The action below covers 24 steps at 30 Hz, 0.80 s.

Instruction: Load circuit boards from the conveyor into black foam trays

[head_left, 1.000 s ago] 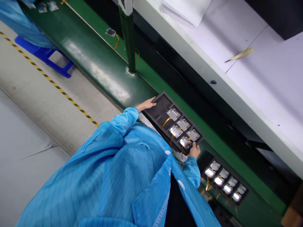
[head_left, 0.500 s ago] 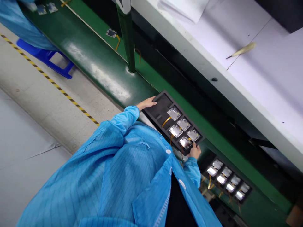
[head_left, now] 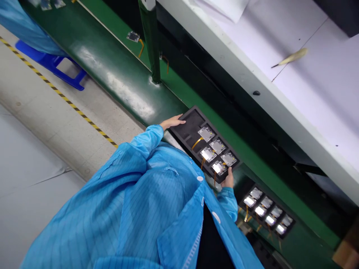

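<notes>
A black foam tray (head_left: 191, 124) lies slanted at the front edge of the green bench. Several small circuit boards (head_left: 206, 133) with orange ribbon cables sit in its right-hand pockets, while the pockets towards the left end are bare. My left hand (head_left: 172, 122) grips the tray's left end, its thumb over the rim. At the opposite end my right hand (head_left: 228, 180) holds the near right corner, thumb on top beside a board; its other fingers are mostly hidden under the tray.
To the right is a second black tray (head_left: 265, 213) filled with boards. A green post (head_left: 151, 48) rises from the bench (head_left: 112, 74), near a loose board (head_left: 132, 36). A screwdriver (head_left: 291, 58) lies on the white shelf (head_left: 316, 93). A blue stool (head_left: 53, 65) and another person's sleeve (head_left: 30, 31) are at upper left.
The tray stays almost in place, with both hands still on it. My right hand has shifted slightly at its corner. The surroundings move a little as the camera shifts.
</notes>
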Motion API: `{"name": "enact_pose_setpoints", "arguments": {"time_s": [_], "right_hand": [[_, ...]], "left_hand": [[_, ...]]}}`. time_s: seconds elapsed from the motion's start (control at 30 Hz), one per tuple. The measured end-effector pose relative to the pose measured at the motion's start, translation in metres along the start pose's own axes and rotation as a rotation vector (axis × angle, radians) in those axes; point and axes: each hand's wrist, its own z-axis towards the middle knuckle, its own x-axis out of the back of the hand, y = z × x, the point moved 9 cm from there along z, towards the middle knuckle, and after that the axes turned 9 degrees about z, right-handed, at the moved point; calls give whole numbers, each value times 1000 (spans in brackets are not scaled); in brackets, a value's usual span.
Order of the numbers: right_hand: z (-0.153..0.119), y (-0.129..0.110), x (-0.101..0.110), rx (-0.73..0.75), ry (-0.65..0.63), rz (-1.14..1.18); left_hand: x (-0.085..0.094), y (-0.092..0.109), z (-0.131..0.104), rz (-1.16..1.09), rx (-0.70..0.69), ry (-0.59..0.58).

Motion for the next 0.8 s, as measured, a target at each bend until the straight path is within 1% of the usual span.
{"name": "enact_pose_setpoints", "arguments": {"time_s": [0.07,0.17,0.3,0.43,0.53,0.67,0.73,0.8], "right_hand": [[-6,-1,-2,-40,18,44],[-12,-10,-4,-33,32,75],[-14,-24,-2,-14,72,105],[-15,-31,1,-7,97,111],[-18,-28,2,4,109,116],[-21,-11,-2,-29,74,92],[-20,-2,-3,-56,48,67],[-17,3,-4,-76,19,50]], "left_hand": [[-1,1,0,22,38,-18],[0,9,2,41,60,-12],[-8,27,7,-4,18,-87],[-10,38,7,-15,-4,-96],[-8,33,2,-4,15,-95],[-4,13,-5,2,82,-74],[-1,6,-6,14,81,-50],[-1,5,-7,18,65,-45]]}}
